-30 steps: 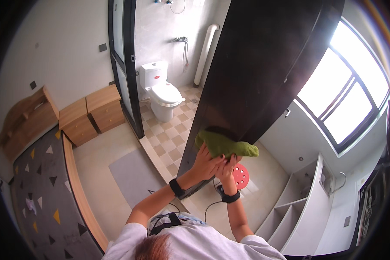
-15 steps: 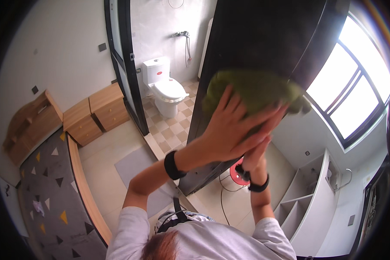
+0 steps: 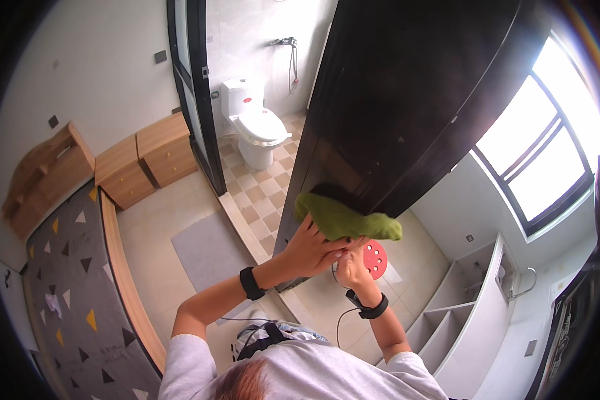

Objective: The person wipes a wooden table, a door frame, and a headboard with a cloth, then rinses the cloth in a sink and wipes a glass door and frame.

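A green cloth (image 3: 347,219) lies bunched against the lower part of a tall, dark, glossy panel (image 3: 407,100) in front of me. My left hand (image 3: 310,250) grips the cloth from below, its fingers laid along the near edge. Close beside it, my right hand (image 3: 355,268) has its fingers curled at the same edge, touching the left hand. The cloth hides some fingertips. Black bands circle both wrists.
A red round stool (image 3: 376,259) with holes stands behind my right hand. White open shelving (image 3: 447,327) is at right, below a window (image 3: 543,147). At left are a bed (image 3: 80,300) and wooden cabinets (image 3: 163,150); a toilet (image 3: 260,130) stands beyond the doorway.
Both hands have come down the dark panel with the cloth, toward me and slightly left. More of the panel's surface shows above them.
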A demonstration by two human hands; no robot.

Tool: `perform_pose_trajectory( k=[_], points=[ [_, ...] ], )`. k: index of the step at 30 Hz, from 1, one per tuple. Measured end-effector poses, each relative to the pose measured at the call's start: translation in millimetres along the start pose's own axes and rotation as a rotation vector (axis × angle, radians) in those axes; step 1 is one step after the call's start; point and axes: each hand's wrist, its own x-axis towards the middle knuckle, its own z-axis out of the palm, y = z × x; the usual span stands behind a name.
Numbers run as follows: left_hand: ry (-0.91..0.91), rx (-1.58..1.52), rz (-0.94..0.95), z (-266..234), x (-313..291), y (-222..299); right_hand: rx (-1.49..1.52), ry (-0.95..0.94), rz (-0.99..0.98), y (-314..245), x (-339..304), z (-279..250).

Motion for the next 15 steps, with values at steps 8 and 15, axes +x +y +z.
perform_pose_trajectory(
  k=[8, 15],
  points=[
    [-0.201, -0.055, -0.127, 57, -88, -15, 0.185, -0.069, 0.008, 13, -37, 55],
    [-0.3, 0.027, -0.207, 79, -161, -17, -0.018, -0.374, 0.213, 32, -94, 110]
  ],
)
